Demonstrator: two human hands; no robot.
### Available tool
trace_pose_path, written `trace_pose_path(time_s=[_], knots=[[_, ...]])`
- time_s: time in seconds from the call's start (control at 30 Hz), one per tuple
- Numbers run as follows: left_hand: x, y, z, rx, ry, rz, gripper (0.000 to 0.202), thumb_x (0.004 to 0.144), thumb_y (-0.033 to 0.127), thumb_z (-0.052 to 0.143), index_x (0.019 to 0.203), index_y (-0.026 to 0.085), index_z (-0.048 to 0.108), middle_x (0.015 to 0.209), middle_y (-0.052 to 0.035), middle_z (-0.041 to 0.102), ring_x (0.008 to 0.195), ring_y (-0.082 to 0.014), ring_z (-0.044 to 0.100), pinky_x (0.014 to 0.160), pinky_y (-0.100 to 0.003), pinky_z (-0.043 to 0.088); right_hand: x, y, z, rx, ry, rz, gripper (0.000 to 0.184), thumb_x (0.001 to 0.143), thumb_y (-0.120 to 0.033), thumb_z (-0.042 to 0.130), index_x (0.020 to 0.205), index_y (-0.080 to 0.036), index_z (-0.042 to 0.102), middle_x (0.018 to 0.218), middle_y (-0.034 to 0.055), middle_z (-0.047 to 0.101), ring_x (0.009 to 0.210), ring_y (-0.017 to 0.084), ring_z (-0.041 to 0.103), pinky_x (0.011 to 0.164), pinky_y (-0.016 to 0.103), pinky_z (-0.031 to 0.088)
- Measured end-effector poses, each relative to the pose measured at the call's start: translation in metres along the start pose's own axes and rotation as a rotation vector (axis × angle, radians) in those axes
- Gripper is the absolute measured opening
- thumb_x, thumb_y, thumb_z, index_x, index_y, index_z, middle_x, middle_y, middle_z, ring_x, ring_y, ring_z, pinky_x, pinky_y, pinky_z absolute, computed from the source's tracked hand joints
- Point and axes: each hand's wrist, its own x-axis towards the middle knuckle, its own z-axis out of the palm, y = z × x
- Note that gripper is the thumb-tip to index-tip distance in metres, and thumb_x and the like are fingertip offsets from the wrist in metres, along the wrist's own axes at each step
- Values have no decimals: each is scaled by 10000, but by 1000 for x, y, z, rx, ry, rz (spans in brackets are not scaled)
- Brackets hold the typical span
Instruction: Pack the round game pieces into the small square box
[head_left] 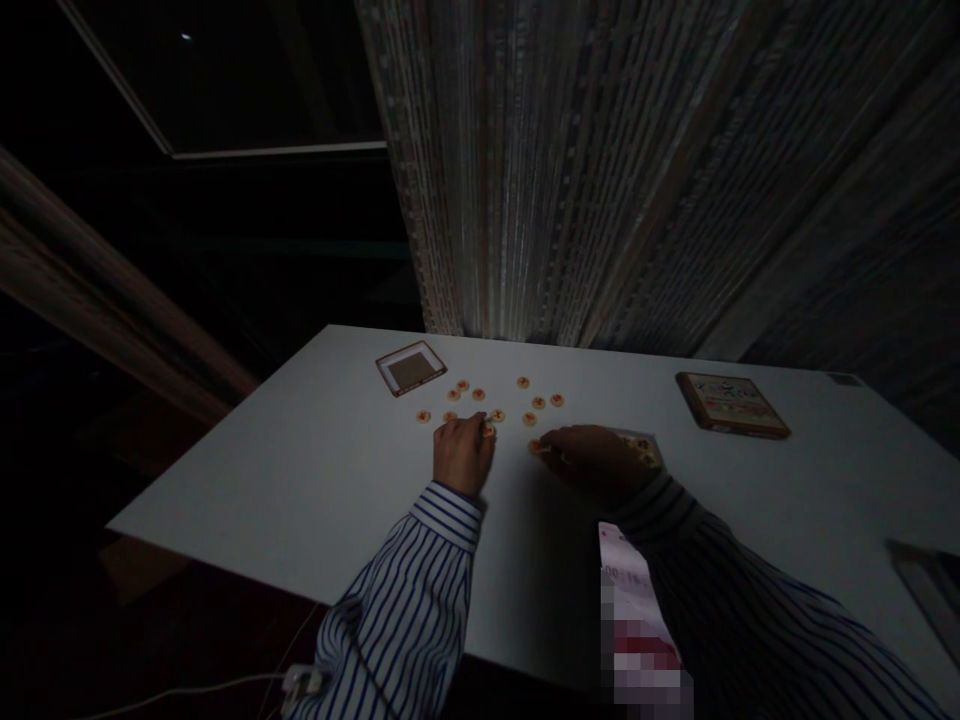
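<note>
Several small round wooden discs (538, 402) with red marks lie scattered on a white table (300, 480). My left hand (463, 452) rests knuckles-up on the table with its fingers curled down onto a disc (489, 430) at its fingertips. In shadow, my right hand (592, 460) has its fingers pinched on another disc (537, 447). More discs (643, 450) lie in a pile behind that hand. Both sleeves are striped.
A shallow square box tray (409, 367) sits at the far left of the discs. A flat printed box lid (731, 403) lies at the far right. A curtain (600, 170) hangs behind the table. A badge hangs below my chest.
</note>
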Motion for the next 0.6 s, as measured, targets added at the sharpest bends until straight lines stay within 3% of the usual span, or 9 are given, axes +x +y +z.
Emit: trace_pose_path(time_s=[0.13, 0.33, 0.6], knots=[[-2, 0, 2, -27, 66, 38, 309, 779, 264, 551, 1062, 145, 583, 938, -95, 671, 898, -223, 575, 814, -375, 420, -6, 5, -4, 6, -26, -40, 255, 828, -243, 437, 959, -158, 638, 871, 90, 687, 797, 181, 628, 698, 270, 429], [-5, 3, 3, -66, 160, 104, 282, 763, 302, 591, 1002, 154, 602, 887, -74, 679, 840, -206, 587, 787, -354, 428, -17, 15, -10, 8, -4, 51, 272, 833, -279, 430, 997, -182, 624, 936, 75, 681, 833, 182, 623, 707, 275, 424], [-10, 24, -9, -129, 135, 140, 247, 770, 333, 589, 943, 159, 617, 827, -61, 677, 798, -193, 590, 757, -345, 436, -36, 29, -24, 67, -28, 169, 275, 856, -291, 377, 923, -202, 629, 888, 45, 680, 749, 164, 608, 595, 254, 372]])
